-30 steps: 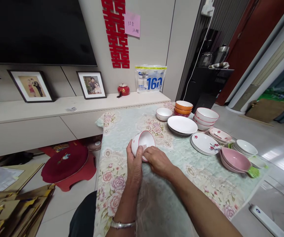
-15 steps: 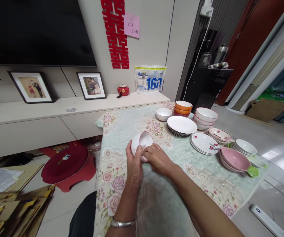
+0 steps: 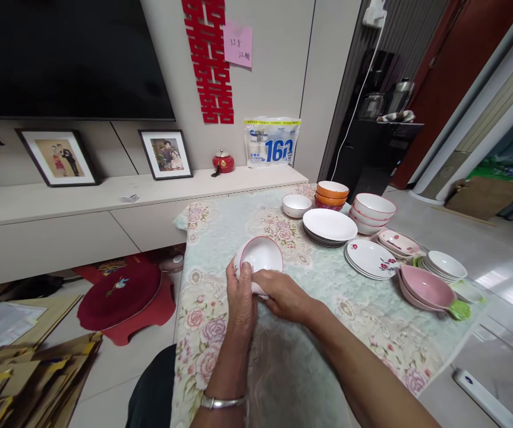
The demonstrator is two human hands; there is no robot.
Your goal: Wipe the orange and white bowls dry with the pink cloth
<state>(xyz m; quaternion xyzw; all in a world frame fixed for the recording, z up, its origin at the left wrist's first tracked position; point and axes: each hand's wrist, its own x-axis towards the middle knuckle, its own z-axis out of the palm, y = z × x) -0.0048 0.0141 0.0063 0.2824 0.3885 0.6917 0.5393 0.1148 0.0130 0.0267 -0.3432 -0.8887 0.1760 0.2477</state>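
A white bowl [image 3: 265, 252] with a thin red rim is tilted above the table, its inside turned up towards me. My left hand [image 3: 240, 291] grips it on the left, thumb over the rim and fingers around the outer wall. My right hand [image 3: 280, 291] is closed at the near edge of the bowl, touching it. A bit of a crumpled white wipe [image 3: 260, 290] shows under its fingers; most of it is hidden. Beyond the hands, another small white bowl [image 3: 296, 205] stands alone on the flowered tablecloth [image 3: 211, 238].
To the right stand white oval plates [image 3: 330, 224], flowered plates [image 3: 370, 259], orange bowls [image 3: 332, 190], red-rimmed bowls [image 3: 373, 208], pink dishes [image 3: 428, 287] and small white dishes [image 3: 446, 264]. A low cabinet [image 3: 162, 193] lies behind the table. A red stool [image 3: 122, 297] is at left.
The bowl has turned so that more of its inside faces me. My right hand has shifted slightly down at its near edge. The left hand keeps its hold.
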